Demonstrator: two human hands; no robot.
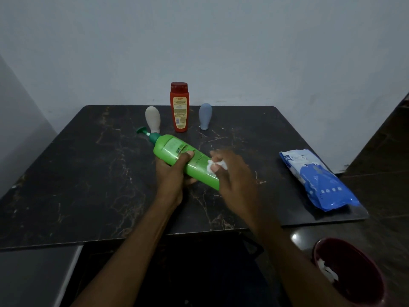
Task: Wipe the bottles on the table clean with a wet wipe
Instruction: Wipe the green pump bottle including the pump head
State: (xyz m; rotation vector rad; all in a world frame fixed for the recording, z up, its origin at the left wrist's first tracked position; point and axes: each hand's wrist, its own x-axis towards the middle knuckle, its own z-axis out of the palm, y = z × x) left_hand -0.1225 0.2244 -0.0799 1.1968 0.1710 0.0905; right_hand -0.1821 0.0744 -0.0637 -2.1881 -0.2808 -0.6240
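Gripping green pump bottle (168,149) mid-body w/ left hand (172,173), thumb on top, fingers curled under. Held tilted over centre of worktop (88,173), pump end toward 10 o'clock, base toward 4 o'clock; cannot tell if touching surface. Pinching crumpled wet wipe (209,168) in right hand (234,176), pressed on bottle's lower half nr base. At 12 o'clock, upright in a row L to R: white bottle (152,119), red bottle (179,107), blue-grey bottle (205,116), none touching. At 3 o'clock, blue wipes pkt (316,178) lying flat by worktop edge. At 5 o'clock, off worktop, dark red bin (354,262) w/ crumpled white wipe (327,271) inside.
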